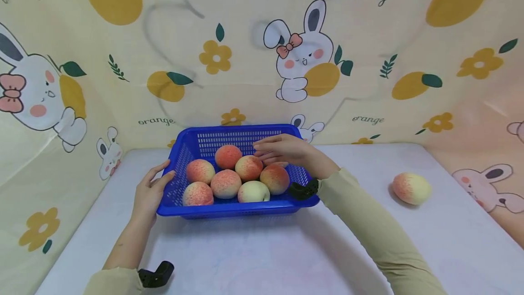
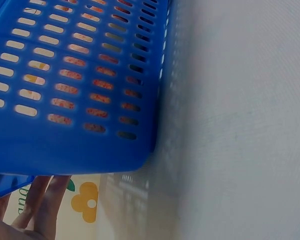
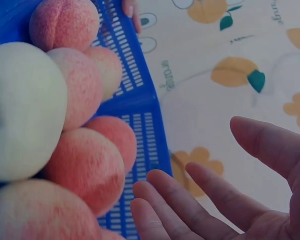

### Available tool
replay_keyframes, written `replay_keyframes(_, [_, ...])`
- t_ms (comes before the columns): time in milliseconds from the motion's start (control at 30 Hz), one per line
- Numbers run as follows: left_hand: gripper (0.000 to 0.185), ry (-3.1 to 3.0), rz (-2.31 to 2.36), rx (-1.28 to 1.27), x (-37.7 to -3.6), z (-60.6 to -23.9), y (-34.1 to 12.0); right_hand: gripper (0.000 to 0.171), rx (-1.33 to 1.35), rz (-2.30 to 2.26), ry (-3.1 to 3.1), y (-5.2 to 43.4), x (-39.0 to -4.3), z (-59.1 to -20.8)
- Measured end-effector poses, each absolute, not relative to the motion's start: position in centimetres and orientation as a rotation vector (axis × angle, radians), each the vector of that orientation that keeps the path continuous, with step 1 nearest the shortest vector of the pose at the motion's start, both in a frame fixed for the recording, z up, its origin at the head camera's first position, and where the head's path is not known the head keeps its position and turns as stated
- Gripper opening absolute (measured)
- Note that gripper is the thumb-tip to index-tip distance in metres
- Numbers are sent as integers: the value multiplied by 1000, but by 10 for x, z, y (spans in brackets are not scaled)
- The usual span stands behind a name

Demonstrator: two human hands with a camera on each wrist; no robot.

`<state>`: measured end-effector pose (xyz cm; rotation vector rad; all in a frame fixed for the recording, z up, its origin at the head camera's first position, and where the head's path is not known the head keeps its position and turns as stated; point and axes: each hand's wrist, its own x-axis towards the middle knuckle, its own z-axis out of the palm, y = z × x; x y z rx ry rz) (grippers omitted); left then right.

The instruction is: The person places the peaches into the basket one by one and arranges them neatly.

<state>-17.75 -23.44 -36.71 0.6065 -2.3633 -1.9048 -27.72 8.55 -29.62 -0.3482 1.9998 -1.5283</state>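
A blue plastic basket point(image 1: 237, 210) with slotted walls holds several red-and-yellow peaches point(image 1: 226, 184), one of them a paler peach point(image 1: 254, 192) at the front. The left hand point(image 1: 149, 192) is at the basket's left side, its fingertips touching the rim from outside; in the left wrist view, its fingers point(image 2: 47, 205) extend past the basket's corner. Over the right back part of the basket, the right hand point(image 1: 288, 149) has its fingers extended to the left above the peaches. In the right wrist view, that hand's fingers point(image 3: 180, 205) are spread, with nothing held.
Another peach point(image 1: 411, 188) lies on the white tabletop point(image 1: 245, 254), well to the right of the basket. A patterned cloth point(image 1: 245, 90) with rabbits and oranges hangs behind the table. Black wrist bands point(image 1: 304, 189) are on both wrists.
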Motion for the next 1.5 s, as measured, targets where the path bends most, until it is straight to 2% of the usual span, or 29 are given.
replay_keyframes(567, [58,-2360,-1897,616,-175,-367,-239,45,-394,-1534,2054,123,-275,-296])
replay_keyframes(1500, [59,-2359,-1931,603,-176,-367,-235,54,-255,-1682,2099,190,-262,-310])
